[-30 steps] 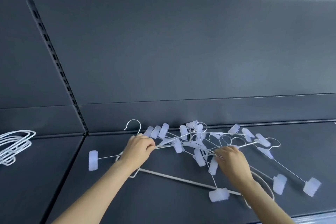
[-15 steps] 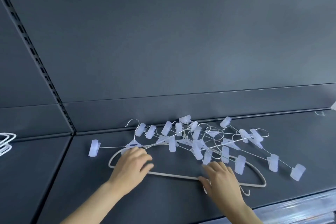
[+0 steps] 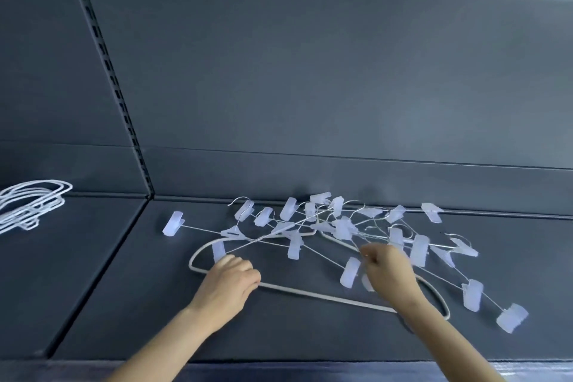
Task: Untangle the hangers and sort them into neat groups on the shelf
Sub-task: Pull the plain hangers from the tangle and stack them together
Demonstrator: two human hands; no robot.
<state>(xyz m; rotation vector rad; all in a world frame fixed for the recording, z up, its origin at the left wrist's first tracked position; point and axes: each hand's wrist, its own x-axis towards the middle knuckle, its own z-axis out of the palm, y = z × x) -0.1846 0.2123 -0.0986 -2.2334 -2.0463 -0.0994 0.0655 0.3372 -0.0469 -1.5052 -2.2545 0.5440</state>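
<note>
A tangle of thin metal clip hangers [image 3: 341, 226] with pale translucent clips lies on the dark grey shelf [image 3: 124, 304], spreading from the centre to the right. Under it lies a plain white hanger [image 3: 325, 295]. My left hand [image 3: 229, 281] grips that hanger's lower bar near its left bend, fingers curled over it. My right hand [image 3: 389, 274] reaches into the right half of the tangle. Its curled fingers pinch a thin wire of a clip hanger. The white hanger's right end is partly hidden behind my right wrist.
A stack of plain white hangers [image 3: 31, 205] lies on the neighbouring shelf section at the far left. A slotted upright [image 3: 117, 96] divides the two sections, and a dark back panel [image 3: 341, 87] rises behind. The shelf's front edge [image 3: 279, 364] runs just below my forearms.
My right hand has left the white hanger's bar and moved up into the tangle, closing on a wire. My left hand stays at the white hanger's left end. Several clip hangers have shifted.
</note>
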